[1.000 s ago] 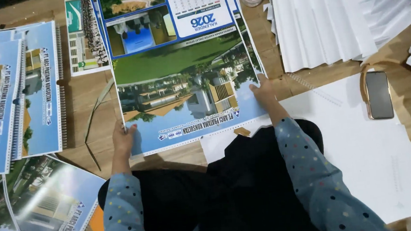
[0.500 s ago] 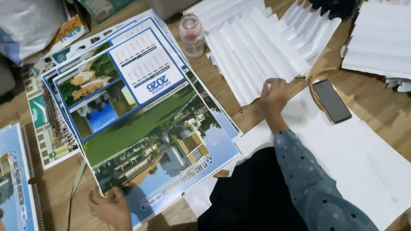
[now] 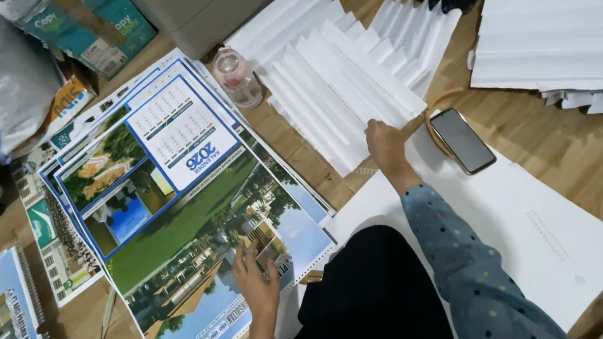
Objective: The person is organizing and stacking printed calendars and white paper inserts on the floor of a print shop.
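Note:
A stack of large printed calendar sheets (image 3: 178,220) with landscape photos lies on the wooden floor in front of me. My left hand (image 3: 255,282) rests flat on the top sheet near its lower edge, fingers spread. My right hand (image 3: 385,146) reaches forward to a fanned pile of white punched sheets (image 3: 337,75), with its fingertips at the edge of the nearest sheet. Whether it has pinched a sheet is hard to tell.
A black phone (image 3: 463,140) lies by a wooden ring right of my right hand. A small plastic bottle (image 3: 236,76) stands beyond the calendars. More white sheets (image 3: 561,31) are at top right, a big white sheet (image 3: 532,231) at right, bound calendars (image 3: 5,325) at left, paper boxes (image 3: 94,32) behind.
The view has swung right and forward. My right hand left the calendar stack and moved up to the fanned white sheets. My left hand stayed on the stack's lower edge.

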